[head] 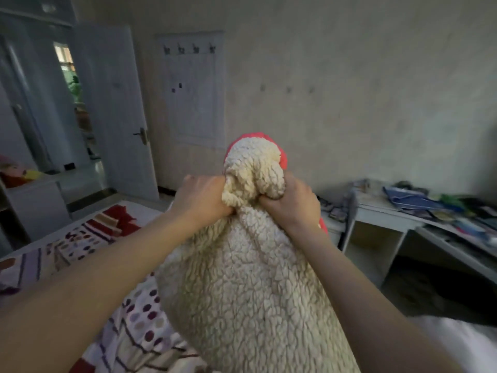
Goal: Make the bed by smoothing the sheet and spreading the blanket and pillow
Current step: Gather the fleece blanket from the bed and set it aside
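head view: blanket [250, 278] is held up in front of the person as one bunched column above the sheet [139, 319]; its lower part runs out of frame at the bottom. cream curly pile faces the cam, and red backing peeks out at the top and right edge. left hand [204, 200] and right hand [291, 204] sit close together, side by side. each has its fingers curled tight into the gathered top of the blanket, w/ a knob of pile bulging up btwn and above them.

handling, my read: soft, floppy, no stiffness, prob light but bulky. the pile looks grippy, so a slip is unlikely. bunched like this it won't spread. better to find two corners or one edge, take hold there w/ hands wide apart, then flick it out.

around: the sheet, dots and stripes, lies below and left of the blanket and looks creased. door [118, 111] stands open beyond it to the left. hook panel [191, 87] is on the wall behind it. desk [403, 222] is near on the right w/ a cluttered top, so a wide flick could sweep stuff off. no pillow in shot. pale blur at lower right of the blanket, can't tell what it is.
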Demonstrator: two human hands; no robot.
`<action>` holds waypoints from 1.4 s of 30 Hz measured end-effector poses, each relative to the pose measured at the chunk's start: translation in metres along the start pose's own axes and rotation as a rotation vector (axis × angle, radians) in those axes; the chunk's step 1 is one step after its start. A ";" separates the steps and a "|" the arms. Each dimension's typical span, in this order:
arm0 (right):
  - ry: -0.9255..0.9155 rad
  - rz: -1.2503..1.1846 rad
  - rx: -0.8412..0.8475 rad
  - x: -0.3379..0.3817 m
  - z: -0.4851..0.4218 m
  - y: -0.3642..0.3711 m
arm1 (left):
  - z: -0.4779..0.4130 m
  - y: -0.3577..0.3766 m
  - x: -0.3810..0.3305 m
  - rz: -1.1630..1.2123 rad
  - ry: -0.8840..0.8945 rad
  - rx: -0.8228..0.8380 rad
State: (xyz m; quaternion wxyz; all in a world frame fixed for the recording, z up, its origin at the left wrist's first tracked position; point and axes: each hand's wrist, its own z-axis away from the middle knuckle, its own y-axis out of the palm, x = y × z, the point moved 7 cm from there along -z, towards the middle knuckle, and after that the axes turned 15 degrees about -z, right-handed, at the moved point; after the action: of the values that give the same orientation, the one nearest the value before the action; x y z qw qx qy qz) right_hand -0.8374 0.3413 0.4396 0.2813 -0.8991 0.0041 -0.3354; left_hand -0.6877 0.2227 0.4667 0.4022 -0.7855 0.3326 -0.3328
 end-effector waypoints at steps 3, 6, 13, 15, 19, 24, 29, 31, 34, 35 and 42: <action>0.040 0.068 -0.060 -0.046 0.002 -0.059 | -0.026 -0.008 -0.066 0.053 0.068 -0.016; 0.079 0.098 -0.111 -0.088 0.007 -0.115 | -0.046 -0.016 -0.130 0.108 0.125 -0.013; 0.168 0.179 -0.182 -0.181 0.016 -0.239 | -0.095 -0.036 -0.277 0.155 0.248 0.018; 0.186 0.209 -0.202 -0.203 0.018 -0.270 | -0.108 -0.041 -0.312 0.174 0.257 0.014; 0.241 0.215 -0.260 -0.243 0.026 -0.328 | -0.127 -0.057 -0.381 0.177 0.327 -0.012; 0.322 0.249 -0.346 -0.286 0.043 -0.389 | -0.146 -0.075 -0.457 0.189 0.426 -0.055; 0.391 0.318 -0.445 -0.320 0.059 -0.439 | -0.166 -0.083 -0.527 0.248 0.555 -0.084; 0.420 0.348 -0.487 -0.333 0.066 -0.455 | -0.174 -0.084 -0.552 0.272 0.602 -0.098; 0.467 0.408 -0.543 -0.353 0.075 -0.479 | -0.189 -0.081 -0.591 0.337 0.677 -0.103; 0.476 0.434 -0.557 -0.357 0.077 -0.486 | -0.194 -0.079 -0.602 0.359 0.701 -0.102; 0.573 0.575 -0.668 -0.385 0.074 -0.518 | -0.235 -0.074 -0.669 0.544 0.907 -0.115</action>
State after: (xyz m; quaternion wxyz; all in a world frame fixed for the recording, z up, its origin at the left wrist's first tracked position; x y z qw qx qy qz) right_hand -1.1848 0.8902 0.4260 0.0476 -0.7745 0.4340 -0.4577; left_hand -1.2281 0.6886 0.4658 0.2459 -0.4690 0.6825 -0.5038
